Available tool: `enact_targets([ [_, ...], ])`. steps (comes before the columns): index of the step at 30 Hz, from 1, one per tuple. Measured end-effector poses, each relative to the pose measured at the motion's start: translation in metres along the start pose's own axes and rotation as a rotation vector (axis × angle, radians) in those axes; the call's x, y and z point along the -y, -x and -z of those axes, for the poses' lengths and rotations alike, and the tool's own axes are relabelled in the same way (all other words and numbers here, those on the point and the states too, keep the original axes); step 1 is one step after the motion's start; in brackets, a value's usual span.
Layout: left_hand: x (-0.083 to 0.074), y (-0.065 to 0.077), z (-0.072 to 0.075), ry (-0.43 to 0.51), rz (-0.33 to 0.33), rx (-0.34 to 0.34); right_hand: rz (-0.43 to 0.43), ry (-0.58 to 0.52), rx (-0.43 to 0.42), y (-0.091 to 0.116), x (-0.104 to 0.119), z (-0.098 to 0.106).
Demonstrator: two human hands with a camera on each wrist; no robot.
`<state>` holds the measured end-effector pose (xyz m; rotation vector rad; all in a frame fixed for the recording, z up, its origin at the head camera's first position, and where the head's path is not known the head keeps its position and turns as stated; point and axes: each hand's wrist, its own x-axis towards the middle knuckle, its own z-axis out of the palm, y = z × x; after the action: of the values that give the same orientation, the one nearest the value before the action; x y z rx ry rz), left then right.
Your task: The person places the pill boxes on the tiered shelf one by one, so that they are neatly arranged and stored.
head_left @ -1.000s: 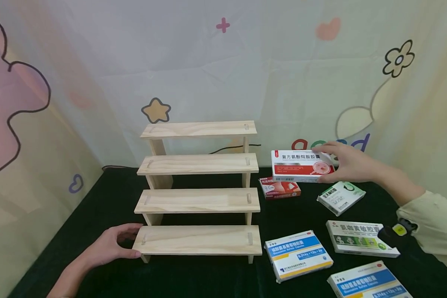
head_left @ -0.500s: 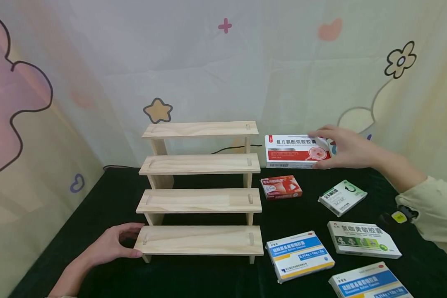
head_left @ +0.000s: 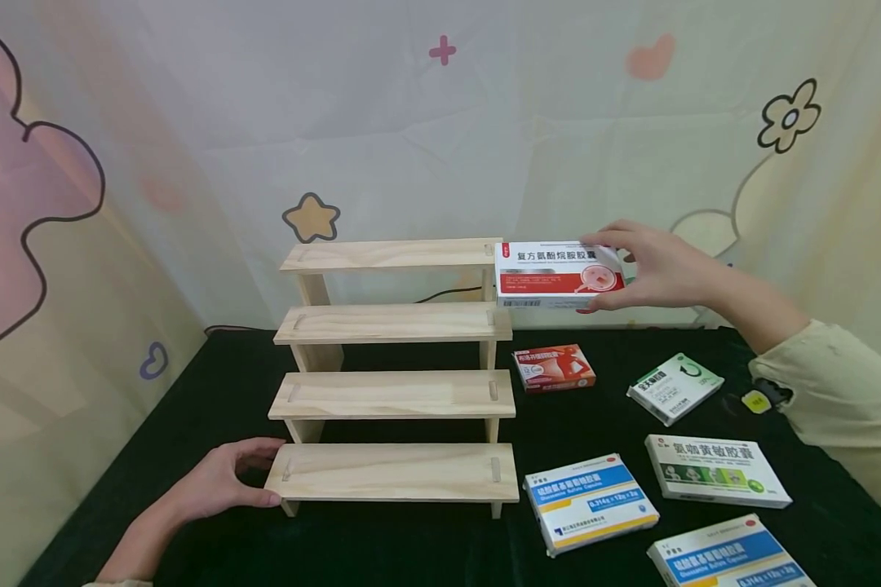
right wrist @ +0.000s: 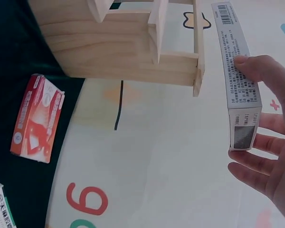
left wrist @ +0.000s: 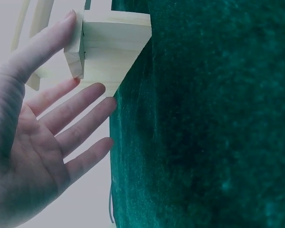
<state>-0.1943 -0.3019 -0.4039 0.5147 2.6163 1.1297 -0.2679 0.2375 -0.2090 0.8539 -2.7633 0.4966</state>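
My right hand (head_left: 657,269) pinches a white and red medicine box (head_left: 546,275) by its right end, in the air, thumb below and fingers above. In the head view the box overlaps the right ends of the two upper tiers of a four-tier wooden display stand (head_left: 392,320). The right wrist view has the box (right wrist: 237,76) apart from the stand (right wrist: 104,45). My left hand (head_left: 216,485) grips the left end of the bottom tier (head_left: 400,473), thumb at the front edge. Its other fingers (left wrist: 80,128) are spread and fairly straight in the left wrist view.
Right of the stand on a dark green cloth (head_left: 382,546) lie a small red box (head_left: 554,368), a green and white box (head_left: 675,389), a white and green capsule box (head_left: 717,470) and two blue and white boxes (head_left: 591,503). A printed curtain (head_left: 440,147) hangs behind.
My right hand has lifted the red and white box and carried it left, toward the stand's upper tiers. The left hand keeps its hold on the bottom tier.
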Motion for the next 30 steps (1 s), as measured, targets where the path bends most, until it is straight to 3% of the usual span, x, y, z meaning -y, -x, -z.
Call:
enact_targets([
  [10, -0.002, 0.000, 0.000, -0.035, 0.019, -0.005, 0.025, 0.001, -0.011, -0.017, 0.010, -0.006],
  [30, -0.003, 0.000, 0.002, -0.011, 0.012, 0.010, 0.058, -0.037, -0.011, -0.057, 0.033, -0.021],
])
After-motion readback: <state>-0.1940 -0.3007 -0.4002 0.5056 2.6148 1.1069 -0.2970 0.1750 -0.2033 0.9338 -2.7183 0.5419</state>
